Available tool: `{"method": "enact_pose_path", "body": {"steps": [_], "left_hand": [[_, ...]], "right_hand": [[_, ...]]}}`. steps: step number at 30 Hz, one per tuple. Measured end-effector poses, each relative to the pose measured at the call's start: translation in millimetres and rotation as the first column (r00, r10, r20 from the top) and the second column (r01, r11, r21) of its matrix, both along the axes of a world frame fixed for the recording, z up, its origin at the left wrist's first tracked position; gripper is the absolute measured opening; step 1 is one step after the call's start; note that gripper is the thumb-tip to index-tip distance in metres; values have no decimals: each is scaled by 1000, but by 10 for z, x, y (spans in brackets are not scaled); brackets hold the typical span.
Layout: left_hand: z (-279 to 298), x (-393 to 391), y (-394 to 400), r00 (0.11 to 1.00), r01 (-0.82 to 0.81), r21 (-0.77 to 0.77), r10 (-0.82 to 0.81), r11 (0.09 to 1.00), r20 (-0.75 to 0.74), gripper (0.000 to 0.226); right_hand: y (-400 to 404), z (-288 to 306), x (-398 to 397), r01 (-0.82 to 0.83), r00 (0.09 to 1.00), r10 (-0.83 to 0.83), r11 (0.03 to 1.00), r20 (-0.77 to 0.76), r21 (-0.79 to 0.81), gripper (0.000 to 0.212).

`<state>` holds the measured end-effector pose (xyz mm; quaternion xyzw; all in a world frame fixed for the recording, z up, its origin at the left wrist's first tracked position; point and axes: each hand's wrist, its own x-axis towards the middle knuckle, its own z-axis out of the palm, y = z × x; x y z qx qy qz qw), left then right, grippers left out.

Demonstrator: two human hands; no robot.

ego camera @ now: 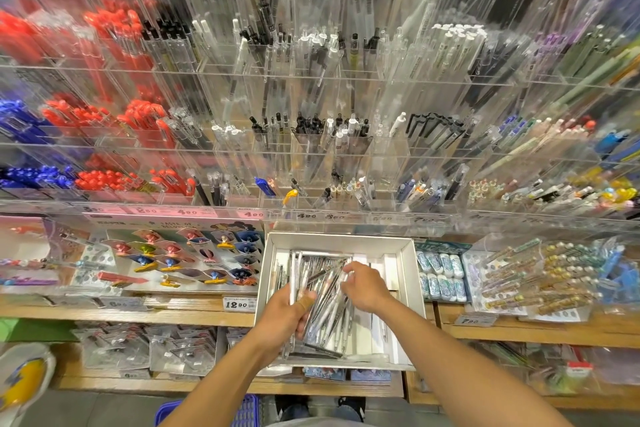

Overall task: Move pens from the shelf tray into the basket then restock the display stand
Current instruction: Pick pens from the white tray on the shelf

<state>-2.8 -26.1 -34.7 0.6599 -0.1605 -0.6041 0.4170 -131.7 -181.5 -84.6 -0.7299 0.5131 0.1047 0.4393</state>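
A white cardboard tray [407, 246] sits on the wooden shelf, centre of view, with several clear-wrapped pens [313, 269] lying in it. My left hand [289, 314] grips a bundle of these pens [329, 312] above the tray's near half, thumb across the top. My right hand [363, 284] reaches over the same bundle from the right, its fingers curled onto the pens' upper ends. A blue plastic basket [247, 409] shows at the bottom edge, partly hidden by my left forearm. The clear acrylic display stand [311, 149] fills the upper view with pen compartments.
Price tags [237, 303] line the wooden shelf edge [138, 314]. Novelty pens [194, 260] lie left of the tray, eraser packs [441, 274] and beaded pens [530, 274] right of it. Packaged goods fill the lower shelf. My shoes [346, 407] are on the grey floor.
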Motion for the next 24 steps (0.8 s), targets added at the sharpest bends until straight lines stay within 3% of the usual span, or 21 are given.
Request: {"method": "enact_pose_path", "body": {"steps": [7,13,18,21,24], "left_hand": [[-81,-3,-5,997,-60,95,55,994,48,83],[-2,-2,-34,996,-86,77,84,993,38,57],[-15,0,-26,991,-134,68,134,989,14,49],[-1,-5,-32,992,-128,58,127,990,24,50],[-16,-18,-37,994,-94,71,89,993,69,53]], "right_hand": [[52,-156,-4,-7,1000,6,998,-8,-59,44],[82,-215,14,-25,999,23,998,-43,-57,41],[90,-215,35,1,994,-16,991,-109,-135,18],[83,-181,-4,91,995,-94,993,-33,-75,4],[85,-46,-66,171,978,-178,983,110,75,10]]}}
